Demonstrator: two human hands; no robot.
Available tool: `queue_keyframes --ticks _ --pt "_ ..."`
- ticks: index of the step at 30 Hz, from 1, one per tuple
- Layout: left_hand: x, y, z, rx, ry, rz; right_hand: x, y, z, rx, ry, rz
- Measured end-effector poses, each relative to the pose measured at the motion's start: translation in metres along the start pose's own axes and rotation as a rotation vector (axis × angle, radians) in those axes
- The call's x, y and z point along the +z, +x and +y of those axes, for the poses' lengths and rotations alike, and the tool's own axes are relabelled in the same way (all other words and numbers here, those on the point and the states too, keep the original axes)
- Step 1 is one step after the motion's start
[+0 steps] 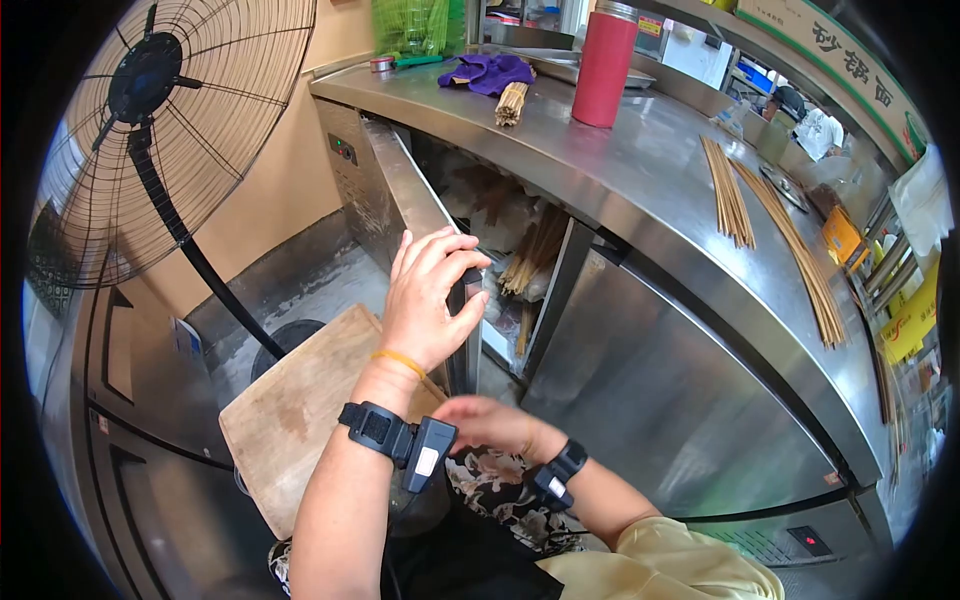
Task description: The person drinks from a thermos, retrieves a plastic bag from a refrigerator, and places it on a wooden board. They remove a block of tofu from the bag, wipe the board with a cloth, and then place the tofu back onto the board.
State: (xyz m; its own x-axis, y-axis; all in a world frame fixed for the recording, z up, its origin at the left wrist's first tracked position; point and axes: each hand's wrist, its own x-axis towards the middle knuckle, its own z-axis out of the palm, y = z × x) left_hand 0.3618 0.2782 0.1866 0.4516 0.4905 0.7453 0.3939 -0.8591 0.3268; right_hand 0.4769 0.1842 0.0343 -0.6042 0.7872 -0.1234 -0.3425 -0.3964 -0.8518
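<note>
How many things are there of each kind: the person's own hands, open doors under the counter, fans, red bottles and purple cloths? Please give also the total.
2 hands: left hand, right hand
1 open door
1 fan
1 red bottle
1 purple cloth
Total: 6

Fan [145, 78]: wire cage, dark hub, curved black pole [206, 272], at the far left.
Bottle [604, 70]: red, tall, upright on the steel worktop [660, 140].
Cloth [490, 72]: purple, crumpled, to the left of the bottle.
Tray [558, 66]: metal, partly hidden behind the bottle.
Basket [418, 25]: bright green, openwork, at the back.
Carton [835, 45]: large dark characters, green edging, up at the right.
Board [300, 400]: wooden, rounded corners, stained, near the fan's pole.
</note>
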Motion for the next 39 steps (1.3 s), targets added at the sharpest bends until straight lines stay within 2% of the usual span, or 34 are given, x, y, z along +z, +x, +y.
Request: queue_keyframes --ticks 2,4,8,10,12,14,15,18,19,20,24,28,31,32,33,35,39 --pt "-0.001 0.000 0.000 0.002 0.002 -0.005 -0.020 -0.001 -0.031 -0.060 -0.006 0.238" --pt "-0.002 0.000 0.001 0.005 -0.004 -0.007 -0.055 0.004 -0.051 0.053 -0.130 0.301" --pt "-0.003 0.001 -0.001 0.008 -0.023 0.000 -0.080 0.015 -0.082 0.173 -0.675 0.178" --pt "-0.002 0.002 -0.002 0.015 -0.033 0.014 -0.092 0.018 -0.098 0.157 -0.861 0.278" --pt "-0.002 0.002 -0.002 0.008 -0.041 0.012 -0.119 0.032 -0.105 0.084 -0.684 0.525" --pt "-0.003 0.004 -0.001 0.005 -0.050 0.008 -0.160 0.055 -0.103 0.001 -0.655 0.727" --pt "-0.005 0.005 0.000 0.008 -0.051 -0.005 -0.164 0.065 -0.106 0.034 -0.788 0.849" --pt "-0.006 0.005 -0.001 0.003 -0.066 -0.013 -0.197 0.097 -0.091 -0.157 -1.001 0.807" --pt "-0.005 0.004 -0.001 0.008 -0.062 -0.011 -0.211 0.109 -0.086 -0.141 -0.917 0.774" --pt "-0.005 0.004 -0.002 0.003 -0.060 -0.013 -0.215 0.115 -0.088 -0.031 -0.838 0.749" --pt "-0.006 0.005 -0.002 -0.001 -0.058 -0.023 -0.232 0.139 -0.096 0.049 -0.911 0.834" --pt "-0.008 0.007 0.000 -0.011 -0.062 -0.044 -0.206 0.144 -0.133 0.193 -1.205 1.068" --pt "-0.008 0.008 0.000 -0.015 -0.052 -0.062 -0.195 0.145 -0.154 0.234 -1.219 1.246" --pt "-0.008 0.009 0.000 -0.020 -0.049 -0.075 -0.230 0.152 -0.146 0.144 -1.332 1.266" --pt "-0.009 0.010 0.000 -0.019 -0.043 -0.083 -0.294 0.166 -0.127 0.052 -1.443 1.284" --pt "-0.009 0.010 -0.001 -0.023 -0.031 -0.101 -0.308 0.174 -0.135 -0.034 -1.448 1.328" --pt "-0.008 0.011 -0.002 -0.038 -0.027 -0.125 -0.329 0.182 -0.154 -0.034 -1.386 1.484"
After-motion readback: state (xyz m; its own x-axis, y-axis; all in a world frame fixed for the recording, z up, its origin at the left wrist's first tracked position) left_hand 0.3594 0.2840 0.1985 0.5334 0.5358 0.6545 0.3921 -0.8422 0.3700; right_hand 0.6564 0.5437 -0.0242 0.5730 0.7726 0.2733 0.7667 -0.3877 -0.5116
